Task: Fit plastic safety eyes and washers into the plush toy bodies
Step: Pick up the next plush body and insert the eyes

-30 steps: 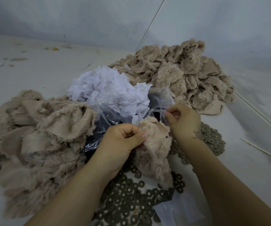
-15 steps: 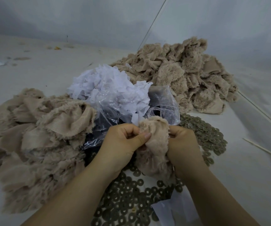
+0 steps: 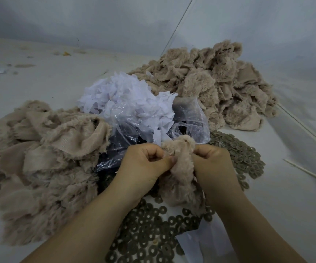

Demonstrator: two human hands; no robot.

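Note:
A beige plush toy body [image 3: 180,168] hangs between both hands above the table. My left hand [image 3: 145,166] grips its left side with curled fingers, the thumb pressing the fur. My right hand [image 3: 212,162] grips its right side, fingers curled into the fabric. Several olive-grey round washers [image 3: 147,230] lie spread on the table under the hands and out to the right [image 3: 242,154]. A clear plastic bag [image 3: 189,122] with dark pieces inside sits just behind the hands. No safety eye shows; anything in the fingers is hidden by the fur.
A pile of beige plush bodies [image 3: 45,164] lies at the left, another pile [image 3: 216,88] at the back right. White paper scraps [image 3: 126,99] are heaped behind the bag. A thin white stick [image 3: 309,173] lies at the right. The grey table [image 3: 39,76] meets a wall behind.
My right hand came down from the bag's opening and took hold of the plush body's right side. My left hand kept its grip on the plush.

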